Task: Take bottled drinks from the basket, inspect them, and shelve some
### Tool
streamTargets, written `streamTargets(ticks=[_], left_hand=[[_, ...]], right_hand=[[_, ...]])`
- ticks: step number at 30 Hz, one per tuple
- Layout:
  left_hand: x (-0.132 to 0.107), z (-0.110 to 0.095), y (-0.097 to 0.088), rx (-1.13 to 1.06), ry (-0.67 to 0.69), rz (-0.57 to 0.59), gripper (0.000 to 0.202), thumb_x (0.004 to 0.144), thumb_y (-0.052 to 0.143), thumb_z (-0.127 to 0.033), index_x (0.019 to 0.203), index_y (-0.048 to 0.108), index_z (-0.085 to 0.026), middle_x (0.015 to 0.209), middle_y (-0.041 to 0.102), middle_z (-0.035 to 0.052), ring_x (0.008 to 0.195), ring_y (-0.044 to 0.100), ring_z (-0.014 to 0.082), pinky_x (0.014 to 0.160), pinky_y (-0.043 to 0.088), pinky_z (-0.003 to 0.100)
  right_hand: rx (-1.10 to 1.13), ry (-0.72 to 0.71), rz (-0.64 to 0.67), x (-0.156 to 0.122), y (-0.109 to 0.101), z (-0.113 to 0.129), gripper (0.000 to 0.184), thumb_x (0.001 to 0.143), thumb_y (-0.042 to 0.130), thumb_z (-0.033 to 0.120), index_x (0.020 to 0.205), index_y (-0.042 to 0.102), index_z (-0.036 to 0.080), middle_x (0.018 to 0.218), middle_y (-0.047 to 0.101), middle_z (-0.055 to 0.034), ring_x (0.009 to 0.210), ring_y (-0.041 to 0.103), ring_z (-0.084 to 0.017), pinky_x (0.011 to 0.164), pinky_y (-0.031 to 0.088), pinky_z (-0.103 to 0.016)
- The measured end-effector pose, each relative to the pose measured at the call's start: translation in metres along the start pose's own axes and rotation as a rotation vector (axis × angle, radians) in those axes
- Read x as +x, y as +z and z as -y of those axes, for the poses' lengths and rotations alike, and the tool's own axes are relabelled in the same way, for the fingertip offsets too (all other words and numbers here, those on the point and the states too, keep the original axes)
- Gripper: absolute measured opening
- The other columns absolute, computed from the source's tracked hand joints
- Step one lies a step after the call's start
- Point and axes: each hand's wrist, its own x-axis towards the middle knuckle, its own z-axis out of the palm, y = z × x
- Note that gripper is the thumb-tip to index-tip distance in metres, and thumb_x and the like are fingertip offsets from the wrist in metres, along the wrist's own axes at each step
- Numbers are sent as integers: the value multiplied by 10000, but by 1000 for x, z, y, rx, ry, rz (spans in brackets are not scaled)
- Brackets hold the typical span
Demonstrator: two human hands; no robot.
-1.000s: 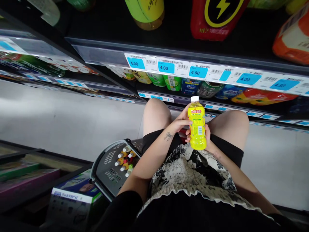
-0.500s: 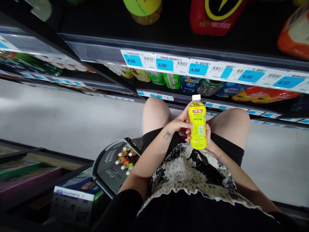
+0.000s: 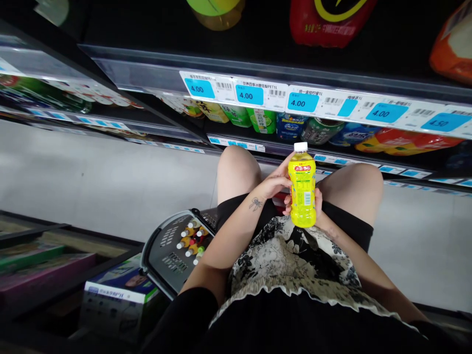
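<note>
A yellow drink bottle (image 3: 303, 189) with a white cap stands nearly upright between my two hands, over my lap. My left hand (image 3: 279, 178) is closed on its left side, with the thumb against the label and some fingers behind. Around the lower right side and back curls my right hand (image 3: 318, 204), partly hidden by the bottle. The bottle's back label, with a barcode and small print, faces me. To the left of my knees, a grey shopping basket (image 3: 173, 228) holds several bottles with white caps.
Ahead runs a dark drink shelf (image 3: 147, 66) with a strip of price tags (image 3: 249, 93) along its edge. Lower down stand several drink bottles (image 3: 261, 119). Behind the basket at lower left is a white and blue box (image 3: 114, 300). Pale floor (image 3: 110, 172) stretches to the left.
The left thumb has slid a little up the bottle's side. The bottle stays in both hands, almost in the same place. The view has shifted slightly.
</note>
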Motion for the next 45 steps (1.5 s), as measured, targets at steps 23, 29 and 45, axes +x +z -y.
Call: streamTargets(ticks=[23, 29, 45], left_hand=[[-1, -1, 0, 18, 15, 11, 1120, 725, 899, -438, 1661, 292, -333, 1582, 511, 129, 1350, 578, 344, 868, 573, 341], [-1, -2, 2, 19, -3, 13, 1129, 724, 897, -443, 1662, 278, -344, 1564, 529, 128, 1316, 600, 334, 860, 566, 342], [0, -4, 2, 86, -3, 13, 1180, 724, 877, -506, 1681, 198, -380, 1486, 583, 120, 1043, 685, 261, 687, 517, 272]], right_hand=[[-39, -17, 26, 0, 5, 3, 775, 802, 677, 813, 1210, 672, 154, 1076, 751, -97, 861, 757, -203, 854, 650, -392], [-60, 15, -30, -1, 2, 3, 820, 762, 674, 840, 1219, 652, 160, 1065, 752, -102, 854, 760, -220, 864, 646, -432], [-34, 29, 8, -2, -4, 2, 782, 785, 660, 823, 1197, 640, 159, 1119, 737, -104, 903, 754, -211, 912, 634, -421]])
